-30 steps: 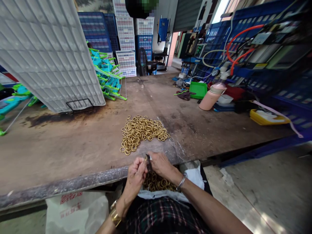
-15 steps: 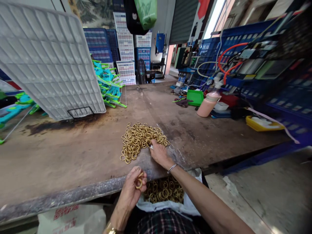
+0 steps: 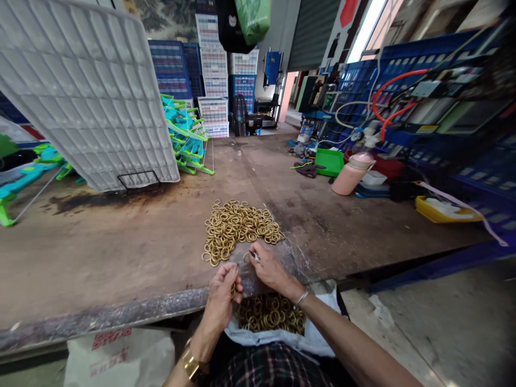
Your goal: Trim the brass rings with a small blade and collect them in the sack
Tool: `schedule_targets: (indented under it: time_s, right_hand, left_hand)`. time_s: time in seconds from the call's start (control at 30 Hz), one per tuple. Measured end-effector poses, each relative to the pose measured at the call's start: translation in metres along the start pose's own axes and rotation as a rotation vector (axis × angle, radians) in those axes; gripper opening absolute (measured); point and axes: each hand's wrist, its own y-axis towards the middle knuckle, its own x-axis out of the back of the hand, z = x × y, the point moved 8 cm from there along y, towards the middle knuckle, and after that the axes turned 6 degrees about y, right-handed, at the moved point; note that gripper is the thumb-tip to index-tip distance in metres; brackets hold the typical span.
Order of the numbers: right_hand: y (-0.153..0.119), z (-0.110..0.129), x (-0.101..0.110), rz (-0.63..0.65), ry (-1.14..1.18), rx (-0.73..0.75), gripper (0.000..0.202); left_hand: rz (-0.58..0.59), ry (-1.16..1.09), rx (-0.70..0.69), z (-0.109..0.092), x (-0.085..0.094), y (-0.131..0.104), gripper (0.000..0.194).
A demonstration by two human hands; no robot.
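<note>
Over the table's front edge, my left hand is closed around at least one brass-coloured ring, mostly hidden by the fingers. My right hand, wearing a bracelet, is closed on a small black-and-white tool whose kind I cannot make out. At its fingertips, between the two hands, is a single ring. Just beyond both hands lies a loose pile of rings. Below the edge, more rings fill a white bag against my lap.
On the left, a large ribbed grey tray stands tilted in a wire stand, near blue-green plastic frames. To the right are a pink bottle, a green tray and a yellow tray. Crates are stacked behind the table.
My right hand has drawn back from the pile toward me, with a ring at its fingertips. The left hand has risen slightly and turned, hiding more of its ring. The view has shifted a little.
</note>
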Motion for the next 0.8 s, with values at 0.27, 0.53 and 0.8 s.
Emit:
schedule_targets:
  time_s: [0.27,0.53,0.8]
  right_hand:
    - [-0.021,0.018,-0.010,0.070,0.332,-0.056,0.014]
    - [-0.016,0.013,-0.013,0.071,0.370,-0.124,0.018]
    - [-0.016,0.012,-0.012,0.077,0.437,-0.140,0.018]
  left_hand:
    - [-0.010,0.253,-0.069,-0.003,0.001,0.001,0.036]
    - [0.067,0.270,-0.042,0.003,-0.002,-0.001,0.032]
    - [0.175,0.080,0.054,0.007,-0.011,-0.002,0.028]
